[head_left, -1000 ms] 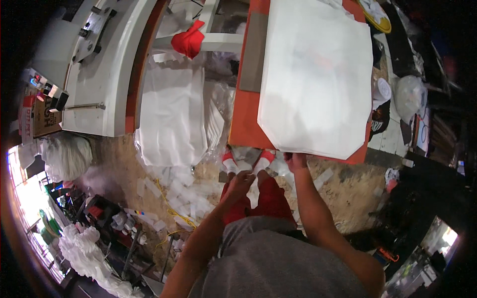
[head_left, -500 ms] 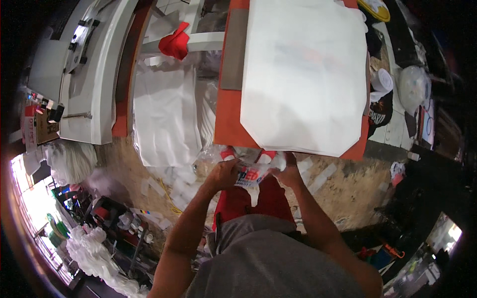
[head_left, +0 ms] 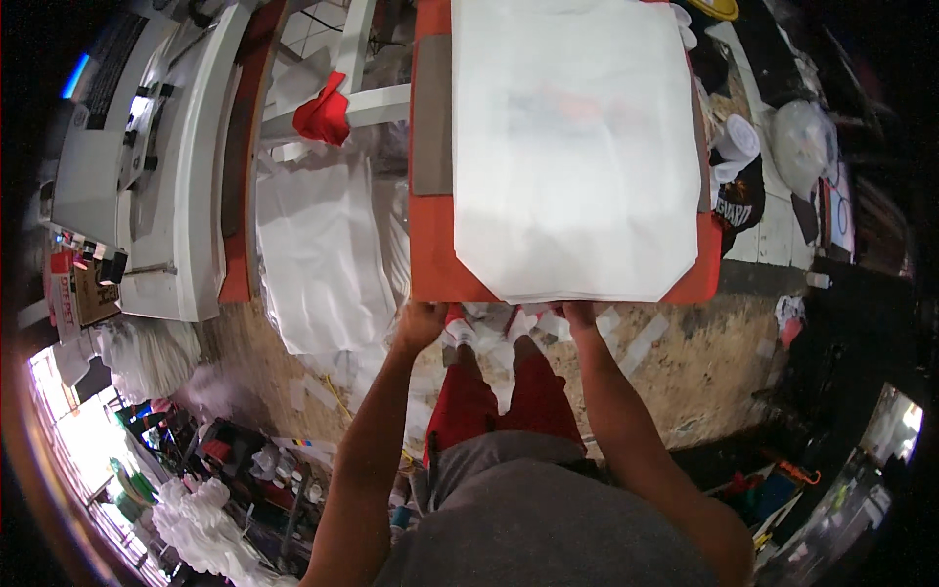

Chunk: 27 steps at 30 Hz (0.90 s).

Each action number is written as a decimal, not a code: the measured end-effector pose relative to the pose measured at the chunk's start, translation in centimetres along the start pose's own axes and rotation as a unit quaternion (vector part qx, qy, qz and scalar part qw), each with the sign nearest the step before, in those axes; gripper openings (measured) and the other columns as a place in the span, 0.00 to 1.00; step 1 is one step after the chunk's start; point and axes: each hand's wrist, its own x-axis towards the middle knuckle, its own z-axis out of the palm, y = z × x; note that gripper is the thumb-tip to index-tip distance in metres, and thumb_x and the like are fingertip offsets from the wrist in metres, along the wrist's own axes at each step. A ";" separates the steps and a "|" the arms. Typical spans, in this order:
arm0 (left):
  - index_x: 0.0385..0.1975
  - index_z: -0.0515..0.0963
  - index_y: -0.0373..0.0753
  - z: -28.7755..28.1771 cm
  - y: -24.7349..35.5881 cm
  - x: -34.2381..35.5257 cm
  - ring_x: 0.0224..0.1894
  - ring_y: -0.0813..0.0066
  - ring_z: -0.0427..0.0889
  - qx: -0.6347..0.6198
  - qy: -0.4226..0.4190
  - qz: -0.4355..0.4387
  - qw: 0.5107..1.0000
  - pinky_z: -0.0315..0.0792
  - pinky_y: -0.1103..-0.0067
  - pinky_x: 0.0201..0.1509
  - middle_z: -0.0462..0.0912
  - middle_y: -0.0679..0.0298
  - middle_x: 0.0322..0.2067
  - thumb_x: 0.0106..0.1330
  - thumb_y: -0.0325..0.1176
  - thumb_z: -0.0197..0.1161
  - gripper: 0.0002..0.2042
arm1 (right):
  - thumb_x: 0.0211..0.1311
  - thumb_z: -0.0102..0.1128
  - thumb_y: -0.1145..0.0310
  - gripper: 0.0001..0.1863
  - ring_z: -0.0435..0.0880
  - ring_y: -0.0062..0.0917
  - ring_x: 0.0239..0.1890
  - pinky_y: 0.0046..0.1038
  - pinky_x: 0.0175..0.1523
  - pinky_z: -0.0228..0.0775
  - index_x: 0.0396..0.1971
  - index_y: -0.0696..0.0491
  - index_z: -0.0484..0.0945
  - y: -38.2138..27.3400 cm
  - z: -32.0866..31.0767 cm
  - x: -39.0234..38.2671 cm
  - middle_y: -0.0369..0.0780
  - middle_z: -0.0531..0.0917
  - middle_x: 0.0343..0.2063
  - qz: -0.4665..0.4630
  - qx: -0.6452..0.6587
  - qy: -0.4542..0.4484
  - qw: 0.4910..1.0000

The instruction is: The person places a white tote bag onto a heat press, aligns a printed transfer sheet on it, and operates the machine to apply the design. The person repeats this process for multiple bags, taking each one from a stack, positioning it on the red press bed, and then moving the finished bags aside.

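A stack of white sheets [head_left: 577,166] with cut front corners lies on the orange board [head_left: 430,264] ahead of me. My left hand [head_left: 421,325] is at the board's front edge, left of the stack, with its fingers curled. My right hand [head_left: 579,313] is at the same edge, right of my feet, and its fingertips are hidden beneath the board and sheets. Whatever the hands hold is out of sight under that edge. A faint printed patch shows through the white sheets.
To the left, a pile of white sheets [head_left: 318,264] lies lower down, near a red cloth [head_left: 323,110] on a white frame. A white machine [head_left: 201,166] stands farther left. Right of the board are a white roll [head_left: 738,139] and a clear plastic bag [head_left: 804,147].
Both hands have moved forward and apart, to the board's edge. The printed clear plastic piece they held between them above my legs is no longer visible. The view has shifted slightly.
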 end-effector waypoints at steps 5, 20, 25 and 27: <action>0.45 0.81 0.36 0.8 -3.4 -9.3 0.41 0.57 0.88 -0.109 -0.077 -0.157 0.979 0.81 0.69 0.47 0.86 0.52 0.43 0.70 0.40 0.60 0.14 | 0.65 0.62 0.62 0.09 0.79 0.22 0.24 0.27 0.29 0.71 0.35 0.51 0.78 -2.9 2.0 -0.4 0.36 0.80 0.24 0.027 0.067 0.063 0.995; 0.51 0.78 0.34 0.5 -1.0 -11.1 0.47 0.58 0.86 -0.090 -0.161 -0.169 0.968 0.79 0.67 0.50 0.85 0.47 0.44 0.69 0.37 0.57 0.16 | 0.60 0.61 0.74 0.08 0.76 0.28 0.15 0.32 0.18 0.69 0.29 0.62 0.73 -4.3 -5.1 -8.9 0.41 0.78 0.20 -0.031 0.063 0.100 0.993; 0.50 0.80 0.37 1.6 2.3 -7.9 0.44 0.65 0.88 -0.119 -0.185 -0.151 0.964 0.79 0.68 0.50 0.85 0.53 0.46 0.71 0.38 0.60 0.14 | 0.63 0.58 0.73 0.07 0.79 0.26 0.18 0.31 0.22 0.71 0.28 0.61 0.76 -3.1 -11.3 -11.6 0.41 0.80 0.20 -0.085 -0.142 0.113 0.980; 0.53 0.78 0.37 1.9 3.0 -7.6 0.47 0.59 0.86 -0.140 -0.196 -0.118 0.963 0.78 0.67 0.52 0.85 0.49 0.47 0.68 0.41 0.61 0.19 | 0.64 0.58 0.73 0.08 0.79 0.25 0.19 0.29 0.24 0.71 0.29 0.62 0.78 -2.5 -13.0 -14.0 0.41 0.81 0.21 -0.085 -0.188 0.060 0.977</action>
